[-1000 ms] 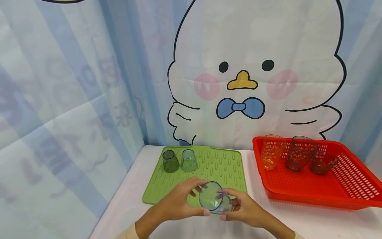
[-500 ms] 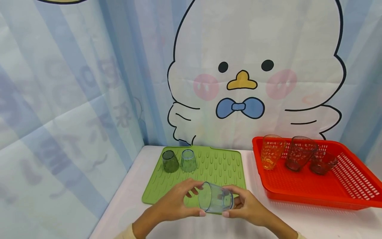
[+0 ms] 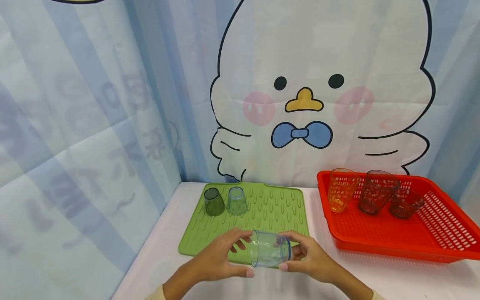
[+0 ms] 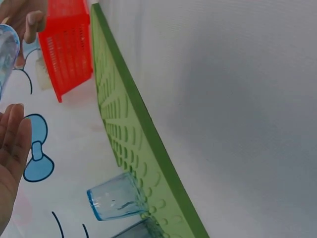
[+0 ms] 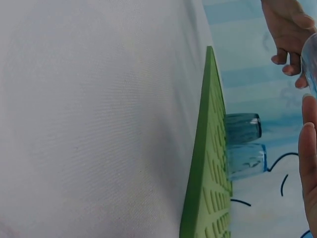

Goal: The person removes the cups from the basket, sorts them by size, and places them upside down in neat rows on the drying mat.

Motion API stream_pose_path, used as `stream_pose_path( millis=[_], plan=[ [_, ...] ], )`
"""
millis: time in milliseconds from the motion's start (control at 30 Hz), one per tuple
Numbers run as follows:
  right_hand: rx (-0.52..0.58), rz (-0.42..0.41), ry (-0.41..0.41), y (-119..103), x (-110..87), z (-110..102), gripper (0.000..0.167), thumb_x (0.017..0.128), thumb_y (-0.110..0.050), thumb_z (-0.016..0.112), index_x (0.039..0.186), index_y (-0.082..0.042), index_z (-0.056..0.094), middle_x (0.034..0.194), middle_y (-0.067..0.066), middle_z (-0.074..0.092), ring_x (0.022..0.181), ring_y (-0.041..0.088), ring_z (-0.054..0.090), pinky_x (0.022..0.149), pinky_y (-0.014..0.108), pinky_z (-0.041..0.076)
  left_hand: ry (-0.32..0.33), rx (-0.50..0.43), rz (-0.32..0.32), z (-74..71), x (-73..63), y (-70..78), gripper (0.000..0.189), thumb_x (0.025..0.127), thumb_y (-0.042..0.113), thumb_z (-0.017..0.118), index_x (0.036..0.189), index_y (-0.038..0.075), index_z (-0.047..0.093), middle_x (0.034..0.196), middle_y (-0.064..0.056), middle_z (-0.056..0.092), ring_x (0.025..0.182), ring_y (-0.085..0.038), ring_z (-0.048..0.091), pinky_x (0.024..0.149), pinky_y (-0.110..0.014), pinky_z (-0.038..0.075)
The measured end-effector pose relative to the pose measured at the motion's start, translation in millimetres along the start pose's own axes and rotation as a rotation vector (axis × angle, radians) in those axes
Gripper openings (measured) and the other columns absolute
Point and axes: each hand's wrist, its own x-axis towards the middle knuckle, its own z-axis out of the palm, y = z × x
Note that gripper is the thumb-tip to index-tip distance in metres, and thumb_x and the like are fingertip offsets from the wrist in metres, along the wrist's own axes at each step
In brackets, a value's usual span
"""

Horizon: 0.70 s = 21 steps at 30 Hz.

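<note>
A clear bluish drinking glass lies sideways in the air over the front edge of the green drying mat, its mouth turned left. My right hand grips it near the base, thumb below and fingers above. Beside the rim is my left hand, fingers and thumb spread; the thumb stands apart from the glass. In the left wrist view the fingers of that hand look straight. On the mat, a dark grey glass and a light blue glass stand upside down at the back left.
A red plastic basket sits to the right of the mat. Inside it lean an orange glass, a dark tinted glass and a shorter dark one. A printed curtain hangs behind the white table.
The held glass has turned from its mouth facing me to lying sideways with the mouth to the left. My left thumb and fingers have moved slightly left, off the rim.
</note>
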Motion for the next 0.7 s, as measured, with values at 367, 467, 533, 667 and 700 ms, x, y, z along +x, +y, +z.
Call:
stream_pose_path(
  millis=[367,467,533,667,700],
  plan=[
    [-0.050,0.019,0.039,-4,1.6,-3,0.056,0.089,-0.002,0.073,0.137,0.010,0.047,0.096,0.012,0.075,0.075,0.018,0.074,0.066,0.034,0.061,-0.050,-0.037,-0.167,-8.6,-14.2,-25.1,0.071,0.085,0.046,0.079,0.141,0.012,0.054,0.123,-0.005,0.064,0.106,-0.022,0.063,0.088,-0.036,0.055],
    [-0.064,0.040,0.056,-4,1.8,-5,0.057,0.089,-0.004,0.074,0.137,0.009,0.048,0.091,0.010,0.074,0.071,0.013,0.071,0.064,0.030,0.060,-0.053,-0.012,-0.203,-13.4,-19.3,-36.9,0.068,0.085,0.046,0.078,0.138,0.009,0.056,0.121,-0.005,0.065,0.105,-0.022,0.063,0.087,-0.037,0.055],
    [-0.068,0.049,0.065,-4,2.2,-6,0.057,0.088,-0.005,0.075,0.137,0.009,0.048,0.086,0.006,0.073,0.068,0.009,0.067,0.062,0.026,0.058,-0.051,-0.002,-0.220,-16.9,-22.6,-46.0,0.066,0.086,0.046,0.078,0.136,0.007,0.058,0.119,-0.005,0.066,0.104,-0.023,0.063,0.086,-0.037,0.055],
    [-0.086,0.052,0.082,-4,3.7,-9,0.057,0.088,-0.006,0.075,0.136,0.008,0.048,0.074,-0.002,0.066,0.061,0.004,0.057,0.055,0.021,0.052,-0.051,0.000,-0.244,-24.6,-27.8,-63.6,0.062,0.088,0.044,0.076,0.133,0.005,0.059,0.118,-0.007,0.066,0.103,-0.024,0.064,0.084,-0.038,0.055],
    [-0.090,0.050,0.085,-4,4.2,-9,0.056,0.088,-0.006,0.075,0.136,0.008,0.048,0.073,-0.003,0.065,0.060,0.003,0.055,0.054,0.021,0.050,-0.052,-0.002,-0.250,-26.6,-28.9,-67.5,0.061,0.089,0.044,0.075,0.133,0.004,0.060,0.117,-0.007,0.066,0.102,-0.025,0.064,0.084,-0.038,0.055]
  ],
)
